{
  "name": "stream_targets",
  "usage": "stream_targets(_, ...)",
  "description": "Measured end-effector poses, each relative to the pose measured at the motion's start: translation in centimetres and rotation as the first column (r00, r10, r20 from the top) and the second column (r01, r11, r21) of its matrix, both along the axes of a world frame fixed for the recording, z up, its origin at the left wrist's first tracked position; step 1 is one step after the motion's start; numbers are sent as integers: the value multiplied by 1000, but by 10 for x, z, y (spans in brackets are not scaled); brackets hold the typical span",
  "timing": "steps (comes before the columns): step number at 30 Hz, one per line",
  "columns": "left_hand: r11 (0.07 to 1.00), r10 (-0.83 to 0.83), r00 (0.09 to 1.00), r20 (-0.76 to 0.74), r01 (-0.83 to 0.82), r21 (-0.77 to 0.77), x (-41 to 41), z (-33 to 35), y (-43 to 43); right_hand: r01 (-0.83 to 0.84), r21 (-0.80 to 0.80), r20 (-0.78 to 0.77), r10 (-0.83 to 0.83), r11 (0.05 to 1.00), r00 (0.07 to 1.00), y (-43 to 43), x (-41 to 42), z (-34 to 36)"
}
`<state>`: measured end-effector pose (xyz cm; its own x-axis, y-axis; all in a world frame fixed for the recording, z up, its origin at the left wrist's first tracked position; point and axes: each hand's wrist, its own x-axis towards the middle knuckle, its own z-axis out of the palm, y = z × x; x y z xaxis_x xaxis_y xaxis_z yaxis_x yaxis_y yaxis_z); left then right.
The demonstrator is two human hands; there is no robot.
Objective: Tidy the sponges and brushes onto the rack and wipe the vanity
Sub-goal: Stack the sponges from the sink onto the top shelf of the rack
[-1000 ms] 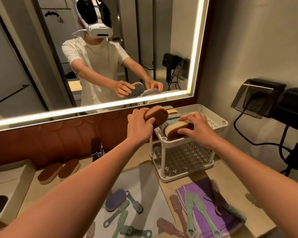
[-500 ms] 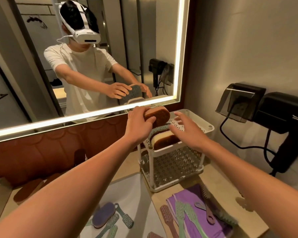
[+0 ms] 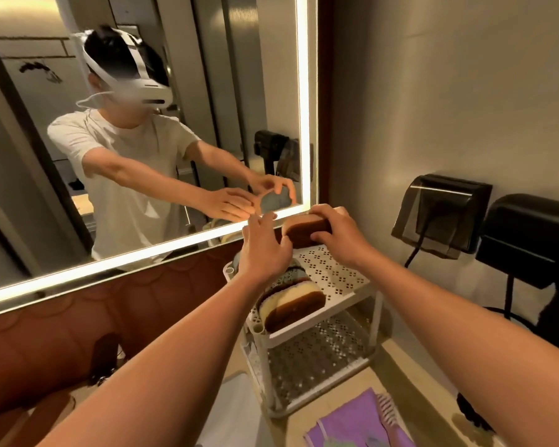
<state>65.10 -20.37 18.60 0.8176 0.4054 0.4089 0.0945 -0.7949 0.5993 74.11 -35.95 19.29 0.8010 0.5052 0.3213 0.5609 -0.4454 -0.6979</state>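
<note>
Right hand [image 3: 336, 232]: fingers and thumb curled over the top of a brown sponge [image 3: 305, 233], clamped on its right half. Sponge held long side level, over the back of the rack's top shelf, near the mirror's lower right corner. Cannot tell if its lower edge touches the shelf.

Left hand [image 3: 265, 250]: fingers straight and slightly apart, pointing up and away, holding nothing. Thumb lies just beside the sponge's left end; contact unclear.

Rack [image 3: 346, 285]: white, two perforated shelves, standing on the counter [image 3: 410, 375] against the wall. Top shelf, left side: a row of sponges [image 3: 291, 301] set on edge, brown and cream at the front, greyish ones behind, partly hidden by the left wrist. Right side of that shelf bare. Lower shelf shows only its perforated floor.

In front of the rack: purple cloth [image 3: 352, 421] lying flat, a pink brush [image 3: 384, 409] on it, more brush ends cut off by the frame's bottom edge. White basin [image 3: 236, 411] left of the cloth.

Wall to the right: dark socket cover [image 3: 442, 214], black dryer [image 3: 530, 237] beside it, cords hanging.

Mirror [image 3: 207, 91]: lit edge, reflects the person with both arms out
</note>
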Motion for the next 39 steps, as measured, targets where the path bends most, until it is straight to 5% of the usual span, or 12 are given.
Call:
stream_targets(6, 971, -2, 959, -282, 69, 229, 7, -30, 13, 32, -148, -2, -32, 989, 999, 10, 37, -24)
stream_targets(17, 976, -10, 945, -328, 81, 203, 10, -35, 15, 85, -227, 4, -86, 970, 996, 35, 52, -51)
stream_targets(24, 978, -26, 815, -579, 141, 155, 10, -6, 13, 52, -362, 0, -56, 931, 998, 28, 28, -40)
stream_targets(39, 934, 16, 914, -405, 131, 332, -134, -2, 47, -154, -358, 145, 218, 921, 965, 44, -122, 9)
